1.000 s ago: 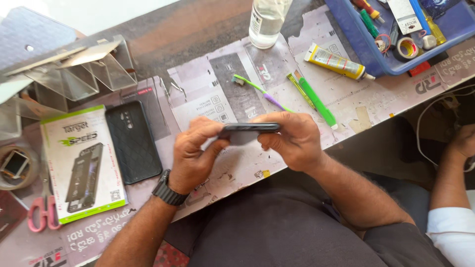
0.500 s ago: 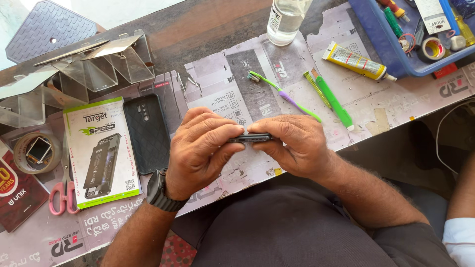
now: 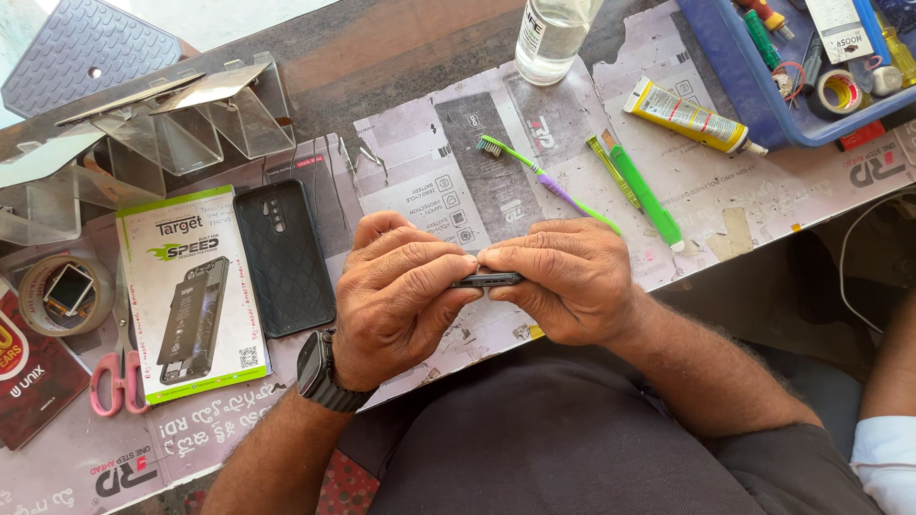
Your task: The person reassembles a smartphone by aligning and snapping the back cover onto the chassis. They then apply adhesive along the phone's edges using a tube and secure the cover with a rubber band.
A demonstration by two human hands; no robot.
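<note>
Above the person's lap, just at the near edge of the worktable [image 3: 782, 205], a dark phone [image 3: 489, 279] is held between both hands. Seen edge-on, it shows only as a thin, dark grey sliver with a slight sheen; its long axis runs left to right, nearly level, one end buried in each hand. Which face is up cannot be told. The left hand [image 3: 401, 296], with a black watch [image 3: 320, 374] on its wrist, curls its fingers over the left end, thumb pressed from below, pinching the edge. The right hand [image 3: 563, 281] closes on the right end the same way, fingertips meeting the left hand's over the middle of the phone.

On the table beyond lie a green and purple toothbrush [image 3: 544, 176], a green tool [image 3: 644, 191], a yellow tube [image 3: 692, 116] and a clear bottle [image 3: 551, 33]. Left of the hands sit a black phone case [image 3: 283, 257], a white and green package [image 3: 191, 291], pink-handled scissors [image 3: 113, 377] and a roll of tape [image 3: 62, 291]. A blue tray [image 3: 735, 81] stands at the far right.
</note>
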